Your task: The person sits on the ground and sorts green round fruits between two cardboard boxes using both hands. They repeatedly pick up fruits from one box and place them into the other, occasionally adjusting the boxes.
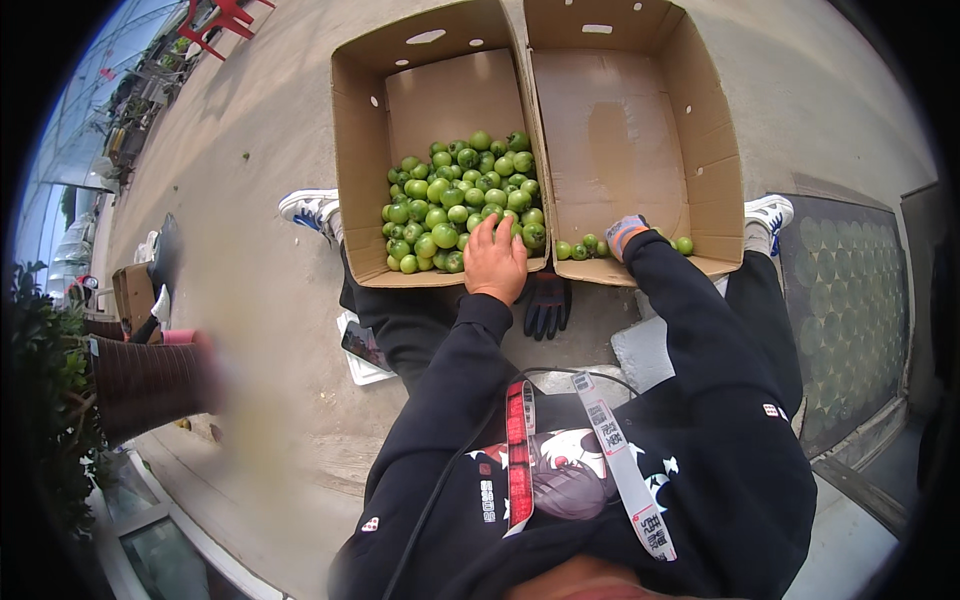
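Note:
Two open cardboard boxes stand side by side before me. Many green tomatoes [444,195] fill the near part of the left cardboard box [360,187]. My bare left hand [495,259] lies on the tomatoes at that box's near right corner, fingers spread a little; whether it grips one is hidden. In the right cardboard box [712,165], several green tomatoes [590,241] lie along the near wall. My right hand [624,231], in a grey and orange glove, reaches down among them. Its fingertips are hidden, so I cannot tell if it holds a tomato.
A dark work glove [547,306] lies on the ground by the boxes' near edge. A phone [365,346] rests on a white object at my left. White blocks [643,351] lie between my legs. A dark mat [847,300] is at the right, a red chair [225,19] far left.

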